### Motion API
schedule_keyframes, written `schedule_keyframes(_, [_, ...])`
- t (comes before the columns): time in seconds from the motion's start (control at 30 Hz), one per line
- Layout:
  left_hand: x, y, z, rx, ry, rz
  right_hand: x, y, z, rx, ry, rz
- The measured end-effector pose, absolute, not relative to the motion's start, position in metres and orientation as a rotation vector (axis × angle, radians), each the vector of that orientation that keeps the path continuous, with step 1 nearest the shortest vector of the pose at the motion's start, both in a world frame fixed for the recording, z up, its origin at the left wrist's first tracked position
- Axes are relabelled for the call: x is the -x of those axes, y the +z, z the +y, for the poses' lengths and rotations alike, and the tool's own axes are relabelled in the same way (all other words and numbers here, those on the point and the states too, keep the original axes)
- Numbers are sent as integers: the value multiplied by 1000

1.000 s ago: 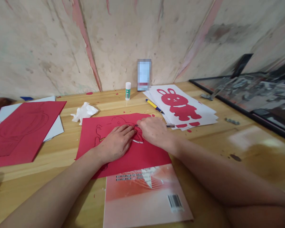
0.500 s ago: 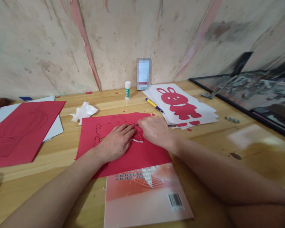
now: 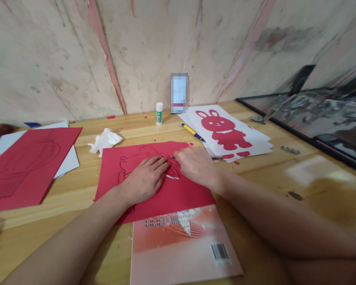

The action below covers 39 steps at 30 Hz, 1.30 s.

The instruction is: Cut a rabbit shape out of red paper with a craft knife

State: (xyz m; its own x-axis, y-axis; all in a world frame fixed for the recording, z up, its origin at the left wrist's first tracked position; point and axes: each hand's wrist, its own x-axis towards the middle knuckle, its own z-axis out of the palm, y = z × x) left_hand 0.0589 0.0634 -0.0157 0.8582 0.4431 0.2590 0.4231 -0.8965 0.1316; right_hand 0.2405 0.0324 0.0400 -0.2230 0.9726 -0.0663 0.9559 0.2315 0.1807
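Note:
A red paper sheet with a drawn outline lies on the wooden table in front of me, partly over a pink-and-white book. My left hand lies flat on the red sheet, fingers stretched out and pressing it down. My right hand is closed around a thin metal craft knife, whose tip meets the paper just beside my left fingertips. A small cut slit shows white below the two hands.
White sheets with a red rabbit cutout lie at the right, a yellow-and-blue pen beside them. A glue stick and phone stand by the wall. Crumpled tissue, another red sheet at left, a framed picture at right.
My right hand with the knife has crept slightly to the right and down along the outline. My left hand has stayed in place on the sheet.

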Motion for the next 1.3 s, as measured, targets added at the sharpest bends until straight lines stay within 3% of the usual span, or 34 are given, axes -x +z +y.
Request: schedule_keyframes(1.3, [-68,-14,62,-2940,335,718,-239,30,32,-1847,247,2308])
